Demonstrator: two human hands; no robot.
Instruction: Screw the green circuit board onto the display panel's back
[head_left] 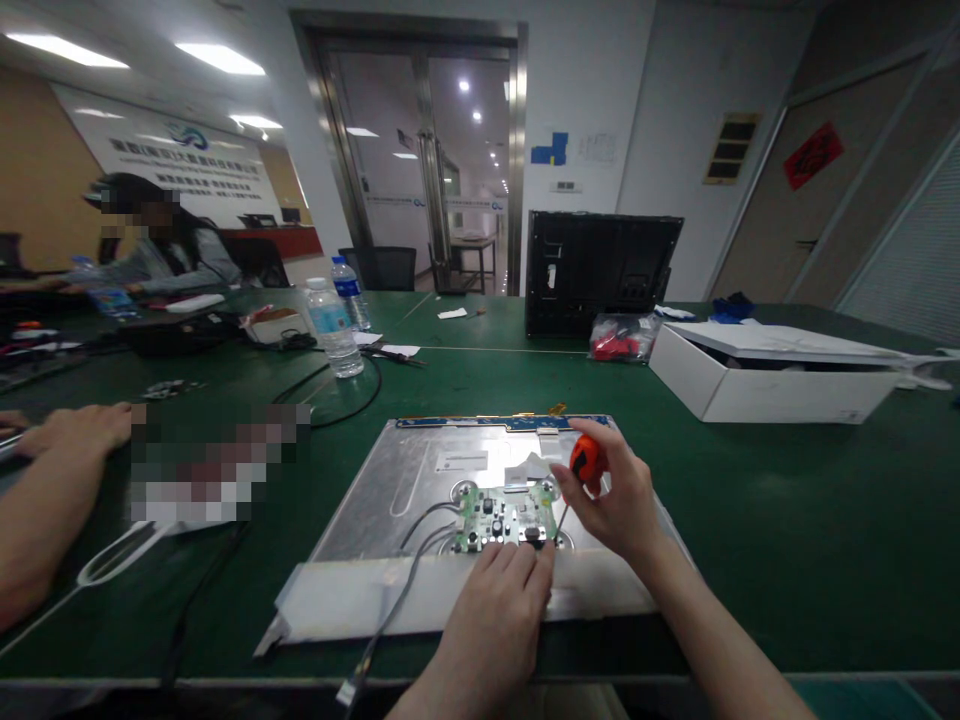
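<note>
A flat metal-backed display panel (409,490) lies on the table, with a small green circuit board (491,515) on it. My right hand (619,500) is closed around the red-orange handle of a screwdriver (587,462). Its thin shaft slants down to the board's near right corner. My left hand (499,605) presses on the board's near edge, fingers bent and close together, the index finger beside the screwdriver tip. My left thumb is hidden. Grey cables (409,585) run from the board's left side over the panel's near edge. Whether a screw sits under the tip cannot be made out.
Another person's hand (75,440) rests at left, near a white cord (120,560). Water bottles (334,330) stand beyond black cables. A black monitor housing (600,270), a plastic bag with red contents (621,340) and a white box (772,385) stand at the back right.
</note>
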